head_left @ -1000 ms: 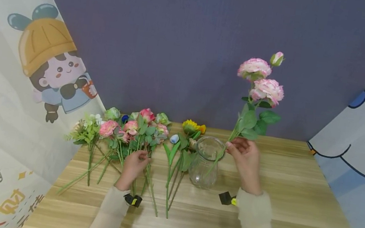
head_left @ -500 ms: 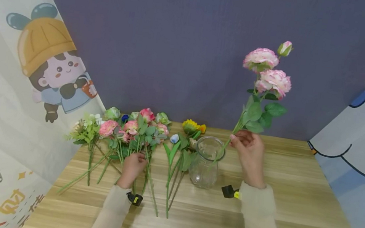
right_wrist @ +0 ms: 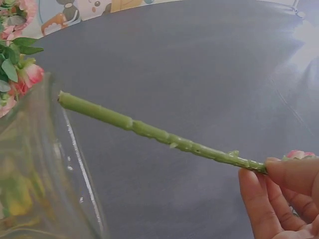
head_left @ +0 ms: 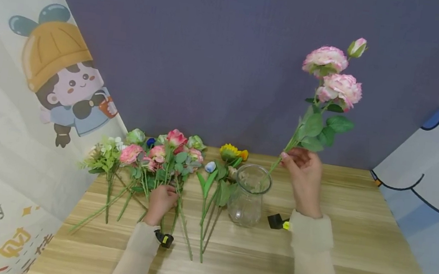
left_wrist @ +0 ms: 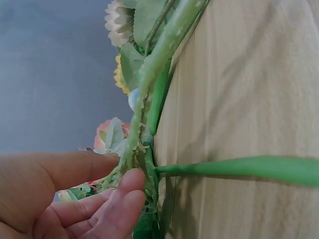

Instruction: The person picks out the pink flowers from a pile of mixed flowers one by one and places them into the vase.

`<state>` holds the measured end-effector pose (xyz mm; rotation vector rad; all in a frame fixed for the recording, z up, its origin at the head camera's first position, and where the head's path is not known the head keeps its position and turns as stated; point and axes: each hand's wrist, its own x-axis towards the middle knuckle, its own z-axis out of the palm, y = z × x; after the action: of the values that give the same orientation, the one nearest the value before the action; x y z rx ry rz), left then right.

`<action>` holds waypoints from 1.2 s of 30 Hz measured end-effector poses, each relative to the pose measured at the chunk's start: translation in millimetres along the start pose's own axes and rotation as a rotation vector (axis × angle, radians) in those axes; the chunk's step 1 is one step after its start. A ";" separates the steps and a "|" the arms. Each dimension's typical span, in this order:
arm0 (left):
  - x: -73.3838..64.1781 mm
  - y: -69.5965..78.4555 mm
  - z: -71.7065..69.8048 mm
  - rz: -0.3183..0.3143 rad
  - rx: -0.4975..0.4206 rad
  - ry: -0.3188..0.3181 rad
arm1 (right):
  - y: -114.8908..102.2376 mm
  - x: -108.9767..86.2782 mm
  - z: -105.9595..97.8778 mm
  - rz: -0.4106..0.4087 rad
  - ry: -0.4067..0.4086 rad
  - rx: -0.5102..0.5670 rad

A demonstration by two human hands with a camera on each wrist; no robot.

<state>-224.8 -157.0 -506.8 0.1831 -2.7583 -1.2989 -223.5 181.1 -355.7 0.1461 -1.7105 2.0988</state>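
Note:
My right hand [head_left: 304,178] pinches the green stem of a pink-and-white artificial peony spray [head_left: 341,89] between thumb and fingers. Two full blooms and a bud rise well above the hand. The stem's cut end [right_wrist: 67,99] is by the rim of the clear glass vase [head_left: 245,207] in the right wrist view. Among the flowers lying on the table, my left hand [head_left: 162,203] pinches a green flower stem [left_wrist: 137,129] with thumb and fingertip. Which bloom that stem bears cannot be told. Pink roses [head_left: 157,152] lie just beyond this hand.
Left of the vase lie a blue tulip [head_left: 210,167] and a yellow sunflower [head_left: 228,152]. White-flowered greenery [head_left: 109,155] is at the far left of the wooden table [head_left: 359,248]. A dark wall [head_left: 212,62] stands behind, with printed curtains on both sides.
My right hand has moved up and slightly right, lifting the peony spray so its stem has come up out of the vase. My left hand has shifted slightly, now pinching a stem.

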 end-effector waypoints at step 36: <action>4.1 -2.1 3.8 -0.042 -0.033 0.041 | 29.6 -9.6 3.1 0.024 0.011 -0.143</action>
<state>-229.1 -156.0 -510.7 0.2636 -2.7114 -1.3335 -226.9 171.3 -385.2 0.0714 -1.8572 1.9814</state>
